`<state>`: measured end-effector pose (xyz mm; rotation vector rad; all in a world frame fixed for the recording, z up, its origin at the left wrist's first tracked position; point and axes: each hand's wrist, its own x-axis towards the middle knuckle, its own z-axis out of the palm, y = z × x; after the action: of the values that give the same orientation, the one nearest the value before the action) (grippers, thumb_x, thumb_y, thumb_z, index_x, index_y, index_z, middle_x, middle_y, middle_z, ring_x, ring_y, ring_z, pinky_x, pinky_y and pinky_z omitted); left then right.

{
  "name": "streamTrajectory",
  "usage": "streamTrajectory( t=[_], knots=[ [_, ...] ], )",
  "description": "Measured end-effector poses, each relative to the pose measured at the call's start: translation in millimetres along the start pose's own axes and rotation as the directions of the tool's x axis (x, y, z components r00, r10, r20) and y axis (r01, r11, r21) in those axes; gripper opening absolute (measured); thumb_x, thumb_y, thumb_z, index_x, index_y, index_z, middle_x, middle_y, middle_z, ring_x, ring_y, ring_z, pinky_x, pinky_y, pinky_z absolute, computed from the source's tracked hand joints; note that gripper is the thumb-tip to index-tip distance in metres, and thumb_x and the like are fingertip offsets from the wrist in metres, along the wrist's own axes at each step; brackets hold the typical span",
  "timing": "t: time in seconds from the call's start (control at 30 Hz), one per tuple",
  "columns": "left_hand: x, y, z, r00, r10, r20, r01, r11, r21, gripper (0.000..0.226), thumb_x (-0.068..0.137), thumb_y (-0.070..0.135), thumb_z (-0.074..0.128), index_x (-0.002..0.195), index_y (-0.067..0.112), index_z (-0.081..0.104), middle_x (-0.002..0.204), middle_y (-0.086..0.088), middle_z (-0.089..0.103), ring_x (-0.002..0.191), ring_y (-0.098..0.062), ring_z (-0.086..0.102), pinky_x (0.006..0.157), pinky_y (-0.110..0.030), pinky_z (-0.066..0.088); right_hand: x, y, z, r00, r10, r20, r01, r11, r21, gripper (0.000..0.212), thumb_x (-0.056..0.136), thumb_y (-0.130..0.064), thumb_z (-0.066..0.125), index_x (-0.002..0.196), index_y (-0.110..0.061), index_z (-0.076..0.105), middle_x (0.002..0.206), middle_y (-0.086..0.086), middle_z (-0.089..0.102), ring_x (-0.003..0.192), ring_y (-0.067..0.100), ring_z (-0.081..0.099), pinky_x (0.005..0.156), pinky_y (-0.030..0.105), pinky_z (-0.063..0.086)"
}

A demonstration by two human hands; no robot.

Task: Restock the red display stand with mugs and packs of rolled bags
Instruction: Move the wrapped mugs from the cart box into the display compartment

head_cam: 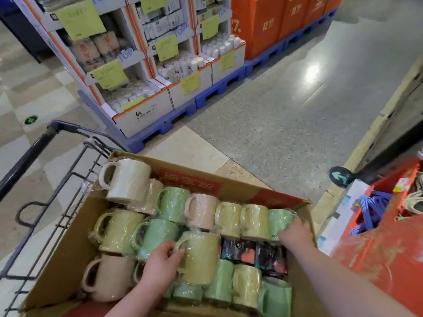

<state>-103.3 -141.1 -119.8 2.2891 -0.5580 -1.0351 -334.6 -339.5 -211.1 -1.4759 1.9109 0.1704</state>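
Reach favours our right hand [295,233], curled on the green mug [278,221] nearest the red display stand [377,259]; our left hand [160,266] grips the yellow mug [199,257] farther off.

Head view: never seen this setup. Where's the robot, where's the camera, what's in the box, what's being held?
There is no robot here: a person works with two bare hands. The single picture comes from a wide-angle camera worn on the person's head, looking forward and down.

In front sits a cardboard box inside a shopping cart. It is filled with plastic-wrapped mugs in cream, pink, green and yellow-green, plus some dark packs with heart prints, probably the rolled bags.

The left hand grips a yellow-green mug at its handle. The right hand curls over a green mug at the box's right edge. The red display stand to be restocked is at the right.
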Motion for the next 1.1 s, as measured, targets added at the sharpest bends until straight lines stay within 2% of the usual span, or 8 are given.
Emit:
streamTrajectory(
  t=[0.07, 0.17, 0.3, 0.4, 0.47, 0.63, 0.87, 1.1],
  knots=[
    [5.1, 3.5, 9.3, 0.999, 0.009, 0.031, -0.009, 1.000, -0.011, 0.018, 0.091, 0.013, 0.059, 0.074, 0.011, 0.056, 0.066, -0.007, 0.058, 0.060, -0.021, 0.052, 0.062, -0.036, 0.048, 6.3, 4.5, 1.4, 0.999, -0.011, 0.031, 0.008, 0.996, 0.094, 0.069, 0.082, -0.016, 0.060, 0.143, -0.006, 0.030, 0.144, 0.019, 0.030, 0.128, 0.039, 0.040, 0.106, 0.043, 0.037],
    [10.9, 8.3, 19.7, 0.998, 0.012, 0.067, -0.012, 1.000, -0.007, 0.012, 0.092, 0.011, 0.057, 0.081, 0.009, 0.059, 0.073, -0.015, 0.064, 0.057, -0.019, 0.050, 0.053, -0.028, 0.041, 14.3, 12.9, 3.6, 1.000, -0.013, 0.013, 0.009, 0.974, 0.225, 0.067, 0.076, -0.013, 0.065, 0.136, -0.005, 0.038, 0.129, 0.020, 0.050, 0.116, 0.039, 0.051, 0.098, 0.044, 0.045],
    [15.7, 11.1, 29.5, 0.998, 0.026, 0.057, -0.027, 1.000, 0.001, 0.012, 0.091, 0.011, 0.059, 0.087, 0.000, 0.058, 0.071, -0.017, 0.059, 0.054, -0.019, 0.049, 0.047, -0.025, 0.040, 19.3, 20.3, 0.1, 0.998, 0.051, -0.046, -0.038, 0.964, 0.263, 0.059, 0.079, -0.013, 0.065, 0.132, 0.001, 0.041, 0.124, 0.021, 0.052, 0.110, 0.037, 0.053, 0.089, 0.039, 0.047],
    [15.8, 12.9, 35.0, 0.997, 0.036, 0.064, -0.036, 0.999, 0.000, 0.012, 0.092, 0.010, 0.058, 0.088, -0.001, 0.059, 0.071, -0.015, 0.057, 0.054, -0.018, 0.047, 0.042, -0.020, 0.037, 20.8, 22.7, 6.4, 0.999, 0.032, 0.038, -0.043, 0.939, 0.341, 0.059, 0.084, -0.015, 0.065, 0.135, 0.000, 0.040, 0.121, 0.019, 0.058, 0.106, 0.034, 0.056, 0.087, 0.034, 0.046],
    [15.4, 14.4, 38.0, 0.996, 0.041, 0.076, -0.042, 0.999, 0.006, 0.009, 0.092, 0.011, 0.058, 0.086, 0.004, 0.060, 0.072, -0.015, 0.060, 0.054, -0.017, 0.048, 0.043, -0.021, 0.037, 22.6, 26.1, 8.5, 0.998, 0.050, 0.030, -0.057, 0.941, 0.334, 0.060, 0.084, -0.016, 0.065, 0.136, 0.000, 0.040, 0.121, 0.019, 0.059, 0.108, 0.035, 0.057, 0.085, 0.033, 0.046],
    [16.3, 12.1, 39.0, 0.996, 0.042, 0.074, -0.043, 0.999, 0.007, 0.008, 0.092, 0.011, 0.058, 0.085, 0.008, 0.061, 0.075, -0.019, 0.064, 0.055, -0.018, 0.049, 0.048, -0.025, 0.038, 21.7, 27.4, 0.4, 0.999, 0.022, -0.035, -0.016, 0.987, 0.162, 0.034, 0.084, -0.009, 0.051, 0.118, -0.002, 0.055, 0.116, 0.017, 0.049, 0.087, 0.029, 0.049, 0.083, 0.034, 0.045],
    [14.5, 9.3, 42.7, 0.995, 0.040, 0.093, -0.041, 0.999, 0.001, 0.008, 0.093, 0.011, 0.057, 0.087, 0.008, 0.060, 0.084, -0.024, 0.065, 0.060, -0.019, 0.051, 0.049, -0.025, 0.041, 12.4, 28.8, 10.2, 0.999, 0.006, -0.038, 0.000, 0.986, 0.164, 0.056, 0.086, -0.009, 0.056, 0.138, -0.002, 0.037, 0.143, 0.015, 0.030, 0.113, 0.036, 0.052, 0.087, 0.034, 0.042],
    [13.6, 4.6, 43.9, 0.995, 0.043, 0.088, -0.042, 0.999, -0.016, 0.007, 0.094, 0.011, 0.056, 0.089, 0.008, 0.061, 0.070, -0.010, 0.058, 0.055, -0.016, 0.048, 0.048, -0.026, 0.039, 12.7, 24.6, 4.1, 0.997, 0.053, -0.057, -0.040, 0.976, 0.215, 0.044, 0.087, -0.015, 0.057, 0.126, 0.002, 0.045, 0.126, 0.021, 0.046, 0.096, 0.037, 0.054, 0.077, 0.034, 0.042]
  ],
)
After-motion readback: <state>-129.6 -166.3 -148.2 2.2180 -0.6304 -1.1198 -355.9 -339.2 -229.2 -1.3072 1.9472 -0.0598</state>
